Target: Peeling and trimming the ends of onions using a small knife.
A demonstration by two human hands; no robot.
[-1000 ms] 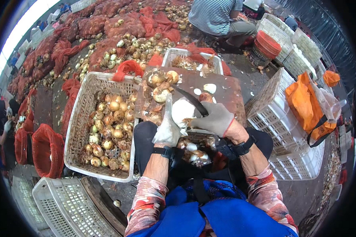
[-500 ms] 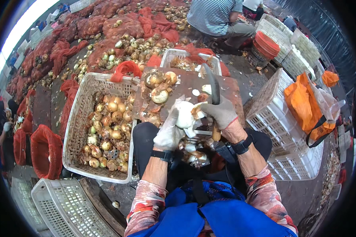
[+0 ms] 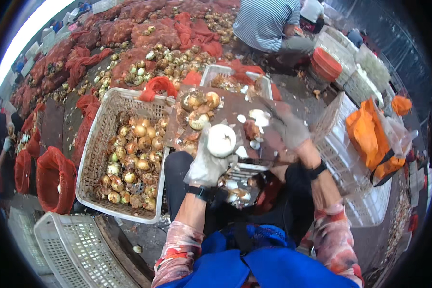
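A peeled white onion [image 3: 221,140] sits in my gloved left hand [image 3: 204,161], whose fingers are closed round its lower left side. My gloved right hand [image 3: 294,130], smeared by motion, is off to the right above the board's edge. It grips a knife [image 3: 272,111], its dark blade pointing up and left; the handle is hidden. Between my hands a wooden board [image 3: 278,139] bears white onion scraps [image 3: 259,117] and a brown skin piece [image 3: 251,129]. Just beyond my left hand lie unpeeled onions [image 3: 192,101] and a partly peeled one [image 3: 198,120].
At left stands a white crate [image 3: 84,180] of brown onions [image 3: 141,144]. Another crate [image 3: 206,77] is behind the board. Stacked crates [image 3: 338,134] and an orange bag [image 3: 367,129] stand at right. Trimmings [image 3: 237,194] lie below the board. Ahead sits a person in a striped shirt [image 3: 264,24].
My right hand and the knife have swung away to the right from the onion. Peel that hung at the onion is gone from it, and more scraps lie on the board.
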